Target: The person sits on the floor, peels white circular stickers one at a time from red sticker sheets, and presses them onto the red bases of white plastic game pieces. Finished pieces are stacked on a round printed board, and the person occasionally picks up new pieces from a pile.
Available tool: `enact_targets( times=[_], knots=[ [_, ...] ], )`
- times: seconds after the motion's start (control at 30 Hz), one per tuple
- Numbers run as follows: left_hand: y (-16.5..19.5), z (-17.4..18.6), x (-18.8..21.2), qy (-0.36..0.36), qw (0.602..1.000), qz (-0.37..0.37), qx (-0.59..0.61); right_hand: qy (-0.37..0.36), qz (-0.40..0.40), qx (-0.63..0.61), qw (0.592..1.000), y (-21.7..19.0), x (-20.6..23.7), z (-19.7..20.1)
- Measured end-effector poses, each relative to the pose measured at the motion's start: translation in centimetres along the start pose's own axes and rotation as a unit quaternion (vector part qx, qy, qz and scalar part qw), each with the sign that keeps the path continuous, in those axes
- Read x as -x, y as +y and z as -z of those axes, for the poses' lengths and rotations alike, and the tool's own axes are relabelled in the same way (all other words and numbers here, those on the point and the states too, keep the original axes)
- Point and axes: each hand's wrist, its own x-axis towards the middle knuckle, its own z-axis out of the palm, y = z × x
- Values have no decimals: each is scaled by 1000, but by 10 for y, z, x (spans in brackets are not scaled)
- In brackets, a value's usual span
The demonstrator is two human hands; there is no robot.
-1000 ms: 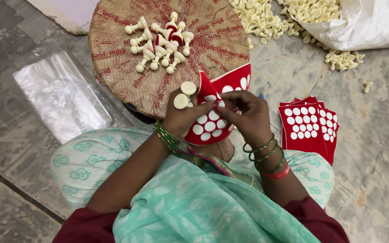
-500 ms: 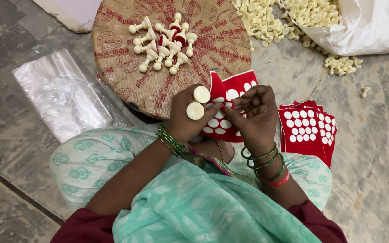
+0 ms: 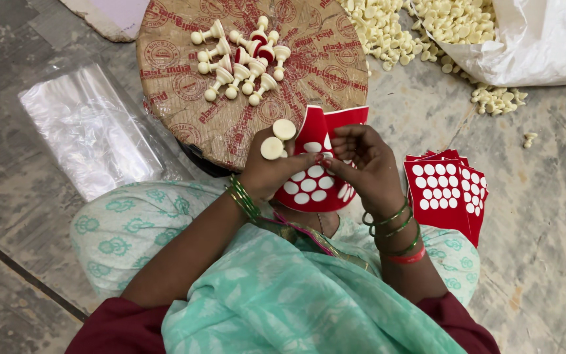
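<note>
Fingers (image 3: 276, 164) of my left hand (image 3: 271, 172) were curled shut around two cream pegs (image 3: 278, 139) with round flat heads, and their tips also pinched the left edge of a red sticker sheet (image 3: 316, 177) covered in white dots. Both heads faced up toward the camera, so I judged the stems ran down into the fist, long axes roughly upright, though the stems themselves were hidden. Just right of that, my right hand (image 3: 365, 167) had its fingers bent in over the sheet's upper right corner, tips touching the red card; whether a peeled dot sat under them I could not tell. The sheet stood tilted between the two hands, its long axis running from my lap up toward the round printed board (image 3: 322, 62), its top edge overlapping the board's near rim.

I judged the step to be lifting a dot off the sheet for a peg head. That next move would call for a fine nail-tip pinch and a steady left grip so the pegs did not slip.

Far left lay clear plastic bags (image 3: 93, 128) on the floor. On the board lay a cluster of finished pegs (image 3: 240, 59), pointing every way. Right of my hands rested a stack of red sheets (image 3: 445, 193), and a white sack (image 3: 538, 39) spilled loose cream pieces (image 3: 388, 33).
</note>
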Motion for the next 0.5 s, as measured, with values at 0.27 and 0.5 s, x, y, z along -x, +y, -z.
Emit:
enact_targets(
  times=[0.27, 0.5],
  knots=[
    [25, -7, 4, -141, 941, 65, 302, -90, 120, 140, 979, -25, -1, 17],
    [29, -6, 5, -88, 981, 103, 139, -45, -19, 76, 996, -16, -9, 27]
  ],
)
